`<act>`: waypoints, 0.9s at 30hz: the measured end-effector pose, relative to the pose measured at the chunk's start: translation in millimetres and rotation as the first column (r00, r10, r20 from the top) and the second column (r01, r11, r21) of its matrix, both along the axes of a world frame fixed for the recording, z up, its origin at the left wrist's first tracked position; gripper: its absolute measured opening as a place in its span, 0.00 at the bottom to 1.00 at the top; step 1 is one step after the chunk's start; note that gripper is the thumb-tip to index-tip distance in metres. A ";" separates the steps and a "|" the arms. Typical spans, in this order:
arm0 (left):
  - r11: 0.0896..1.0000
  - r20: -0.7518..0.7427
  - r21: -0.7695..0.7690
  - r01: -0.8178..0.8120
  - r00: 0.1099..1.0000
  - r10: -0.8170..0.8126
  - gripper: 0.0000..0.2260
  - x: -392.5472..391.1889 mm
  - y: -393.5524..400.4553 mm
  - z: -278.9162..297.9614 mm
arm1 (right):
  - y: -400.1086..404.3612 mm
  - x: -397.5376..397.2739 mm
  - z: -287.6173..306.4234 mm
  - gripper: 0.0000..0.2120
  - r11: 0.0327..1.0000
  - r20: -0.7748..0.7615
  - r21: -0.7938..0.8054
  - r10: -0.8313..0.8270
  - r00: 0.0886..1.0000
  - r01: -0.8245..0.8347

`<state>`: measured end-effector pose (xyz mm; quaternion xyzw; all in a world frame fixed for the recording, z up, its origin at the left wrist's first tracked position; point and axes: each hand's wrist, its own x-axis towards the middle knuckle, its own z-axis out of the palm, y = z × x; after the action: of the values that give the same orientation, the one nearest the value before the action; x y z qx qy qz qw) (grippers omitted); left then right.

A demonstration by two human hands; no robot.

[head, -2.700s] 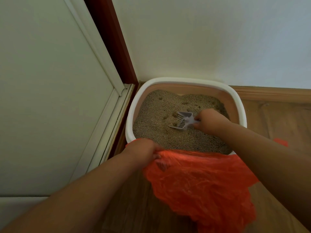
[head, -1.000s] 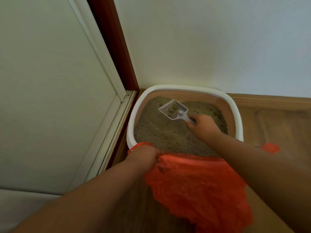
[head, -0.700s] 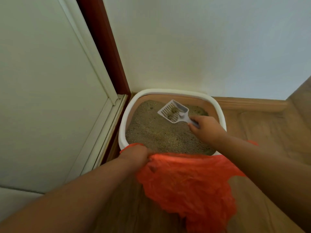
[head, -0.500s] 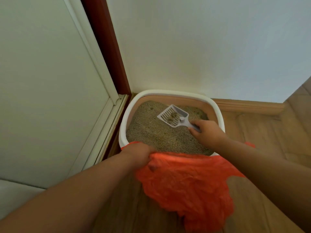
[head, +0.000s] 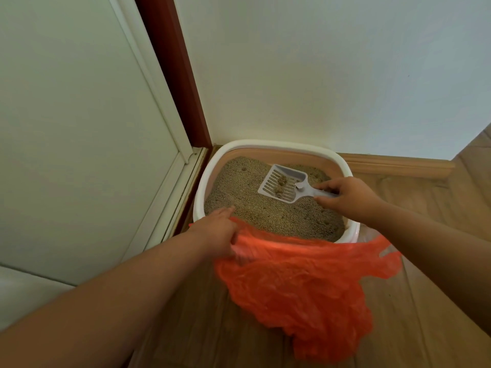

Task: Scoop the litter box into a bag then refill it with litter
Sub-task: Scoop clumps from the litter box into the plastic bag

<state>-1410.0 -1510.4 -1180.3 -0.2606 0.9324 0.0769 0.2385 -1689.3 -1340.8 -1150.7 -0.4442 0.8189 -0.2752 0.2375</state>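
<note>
Since the orange bag (head: 297, 282) droops slack off the box's near rim, w/ its mouth mostly collapsed, the main risk is clumps missing it: only the left hand (head: 215, 235) holds it, fingers pinching the left edge at about 9 o'clock of the bag, while the right handle flops loose at 3 o'clock, so the opening may fold shut as the scoop comes over. Bag is thin crinkly plastic; it sags onto the wood floor (head: 202, 328) at 6 o'clock. Past it, the litter box (head: 268, 144), white rim, pinkish walls, sits in the corner vs. wall & door frame, filled w/ tan granules, a few dark clumps left near 3 o'clock. Right hand (head: 350, 197) grips the scoop handle, fingers curled round it. Scoop (head: 281, 184) is white, slotted, held above the litter at roughly 12 o'clock, carrying approx. three clumps; a tilt or jolt on the way back would drop them in the litter or on the floor.
</note>
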 end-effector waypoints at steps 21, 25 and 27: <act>0.832 -0.225 0.522 -0.187 0.911 0.346 0.48 -11.0 6.2 22.9 | 17.7 -10.5 55.5 0.14 0.887 -0.027 0.174 0.439 0.898 -0.428; 0.821 -0.271 0.541 -0.181 0.887 0.374 0.31 -12.2 8.9 24.0 | 16.9 -12.1 57.8 0.15 0.900 -0.054 0.163 0.416 0.908 -0.403; 0.827 -0.309 0.535 -0.171 0.872 0.380 0.27 -12.5 10.3 23.8 | 18.5 -15.2 55.8 0.14 0.906 -0.078 0.158 0.407 0.910 -0.392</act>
<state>-1422.6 -1500.1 -1156.5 -0.3046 0.8612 0.3976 0.0858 -1704.5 -1322.3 -1094.9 -0.5995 0.7392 -0.1384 0.2739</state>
